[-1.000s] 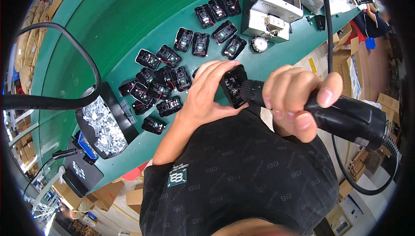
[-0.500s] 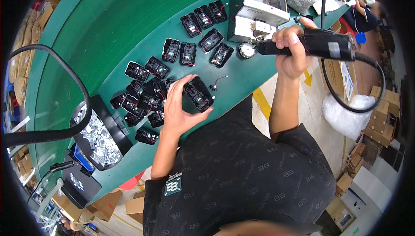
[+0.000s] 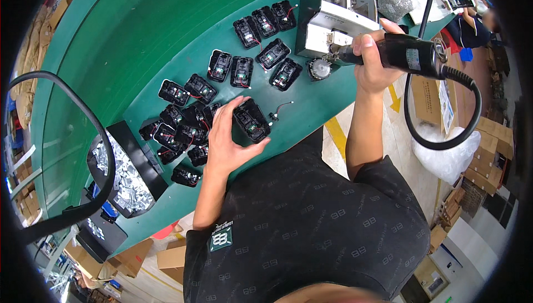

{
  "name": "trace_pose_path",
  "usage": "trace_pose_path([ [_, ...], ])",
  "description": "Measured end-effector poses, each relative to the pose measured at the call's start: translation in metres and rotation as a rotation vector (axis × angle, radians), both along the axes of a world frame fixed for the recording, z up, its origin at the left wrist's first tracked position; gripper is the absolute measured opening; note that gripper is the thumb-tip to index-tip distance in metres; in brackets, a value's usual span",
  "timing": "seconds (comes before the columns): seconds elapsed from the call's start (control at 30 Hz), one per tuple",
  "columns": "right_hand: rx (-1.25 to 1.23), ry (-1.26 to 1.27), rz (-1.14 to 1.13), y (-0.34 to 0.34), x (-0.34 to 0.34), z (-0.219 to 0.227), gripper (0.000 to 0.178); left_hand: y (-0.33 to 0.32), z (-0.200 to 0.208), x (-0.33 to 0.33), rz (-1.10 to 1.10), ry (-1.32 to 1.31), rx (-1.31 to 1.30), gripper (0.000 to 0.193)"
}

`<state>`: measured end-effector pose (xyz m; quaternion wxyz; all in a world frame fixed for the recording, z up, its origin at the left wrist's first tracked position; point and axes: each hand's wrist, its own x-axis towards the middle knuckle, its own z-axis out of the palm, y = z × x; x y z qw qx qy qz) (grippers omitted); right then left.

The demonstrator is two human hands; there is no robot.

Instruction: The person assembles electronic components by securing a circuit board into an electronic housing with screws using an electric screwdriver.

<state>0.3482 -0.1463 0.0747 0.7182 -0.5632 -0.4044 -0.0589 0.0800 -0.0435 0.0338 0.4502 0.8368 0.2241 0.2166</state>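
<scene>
My left hand (image 3: 223,142) has its thumb and fingers round a black plastic housing (image 3: 252,121), an open shell with a small board inside, at the bench's near edge. In my right hand (image 3: 373,61) is a black electric screwdriver (image 3: 410,54), held nearly level. Its tip end meets the front of a white and black screw feeder (image 3: 340,8); the bit itself cannot be made out. Just below that front sits a round silver part (image 3: 320,69). A small loose board with a wire (image 3: 274,116) lies right of the held housing.
Several similar black housings (image 3: 242,72) with wires lie across the green bench (image 3: 189,58). A black bin (image 3: 130,186) of small silver pieces stands at the left. The screwdriver's thick cable (image 3: 475,119) loops on the right; another black cable (image 3: 83,100) arcs at the left.
The screwdriver has tilted and its tip end has moved from beside the round silver part up to the feeder's front. My left hand keeps hold of the housing.
</scene>
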Motion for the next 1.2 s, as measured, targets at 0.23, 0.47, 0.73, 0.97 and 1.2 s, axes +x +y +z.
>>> trace_pose_path([
  [0.23, -0.019, 0.065, 0.042, 0.006, 0.002, -0.002, 0.039, 0.003, 0.001, 0.000, 0.005, 0.005, 0.019, 0.086],
  [0.47, -0.147, 0.221, 0.247, 0.014, 0.023, 0.006, 0.038, 0.006, 0.008, -0.001, -0.010, -0.001, -0.009, 0.084],
  [0.73, -0.092, 0.295, 0.141, 0.012, 0.026, 0.006, 0.036, -0.001, 0.011, -0.008, -0.018, -0.041, 0.082, 0.087],
  [0.97, -0.044, 0.252, 0.254, 0.007, 0.028, 0.001, 0.034, -0.008, 0.014, -0.017, -0.023, -0.071, 0.045, 0.085],
  [1.2, -0.025, 0.315, 0.254, 0.012, 0.034, 0.002, 0.034, -0.019, 0.015, -0.028, 0.003, -0.090, 0.063, 0.086],
])
